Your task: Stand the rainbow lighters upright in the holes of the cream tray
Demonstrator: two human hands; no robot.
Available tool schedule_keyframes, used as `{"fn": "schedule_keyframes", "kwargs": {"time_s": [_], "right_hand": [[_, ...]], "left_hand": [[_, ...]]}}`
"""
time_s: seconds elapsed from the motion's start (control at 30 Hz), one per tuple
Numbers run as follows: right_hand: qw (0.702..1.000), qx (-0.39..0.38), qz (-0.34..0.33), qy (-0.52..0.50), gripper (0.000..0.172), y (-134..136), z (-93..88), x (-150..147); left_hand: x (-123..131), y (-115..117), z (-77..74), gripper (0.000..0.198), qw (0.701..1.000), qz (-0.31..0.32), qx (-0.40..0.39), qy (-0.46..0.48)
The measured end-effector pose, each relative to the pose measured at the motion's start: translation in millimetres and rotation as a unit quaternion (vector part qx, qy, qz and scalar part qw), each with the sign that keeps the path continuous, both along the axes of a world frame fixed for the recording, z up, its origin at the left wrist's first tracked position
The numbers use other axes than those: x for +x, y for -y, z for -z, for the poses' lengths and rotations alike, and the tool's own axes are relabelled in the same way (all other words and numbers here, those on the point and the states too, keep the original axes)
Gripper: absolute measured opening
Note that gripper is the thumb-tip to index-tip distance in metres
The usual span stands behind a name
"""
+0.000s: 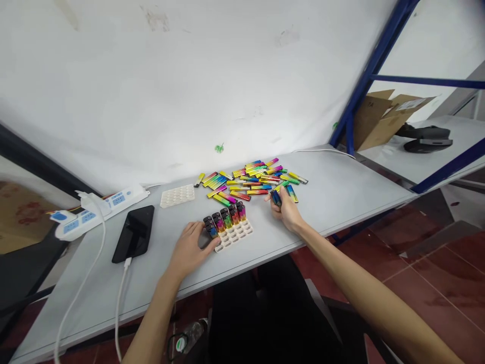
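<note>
A white slotted tray [235, 233] lies near the table's front edge, with several colourful metallic lighters [227, 218] upright in its back and left slots, their black tops up. My left hand [192, 247] is at the tray's left end, thumb at the front corner and fingers toward the back, steadying it. My right hand [288, 211], to the right of the tray, has its fingers closed round a lighter [276, 197] whose dark end shows. Just beside that hand lies another blue and yellow lighter [292, 193]. Behind both hands spreads a loose pile of lighters [257, 177].
A second white slotted tray [178, 195] lies at the back left. Left of it are a black phone [133, 233] on a white cable [122, 283] and a power strip [102, 210]. A white wall [212, 91] rises behind; a blue metal frame [369, 76] stands at right.
</note>
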State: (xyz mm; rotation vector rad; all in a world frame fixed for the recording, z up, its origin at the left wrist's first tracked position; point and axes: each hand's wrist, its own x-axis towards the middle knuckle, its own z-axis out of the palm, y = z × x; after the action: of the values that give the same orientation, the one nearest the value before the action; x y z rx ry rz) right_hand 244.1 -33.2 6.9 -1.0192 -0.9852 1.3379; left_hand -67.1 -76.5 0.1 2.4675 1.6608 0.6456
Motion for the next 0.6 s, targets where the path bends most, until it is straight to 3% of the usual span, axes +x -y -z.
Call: {"fn": "schedule_keyframes", "kwargs": {"time_s": [0.47,0.6], "right_hand": [[0.996,0.048,0.003,0.071,0.035,11.1,8.6,1.5],[0.991,0.059,0.005,0.124,0.041,13.6,8.8,0.3]], "left_hand": [[0.3,0.6,-0.7,0.034,1.000,-0.006,0.007,-0.012],[1.3,0.7,-1.9,0.034,1.000,-0.012,-0.008,-0.014]]}}
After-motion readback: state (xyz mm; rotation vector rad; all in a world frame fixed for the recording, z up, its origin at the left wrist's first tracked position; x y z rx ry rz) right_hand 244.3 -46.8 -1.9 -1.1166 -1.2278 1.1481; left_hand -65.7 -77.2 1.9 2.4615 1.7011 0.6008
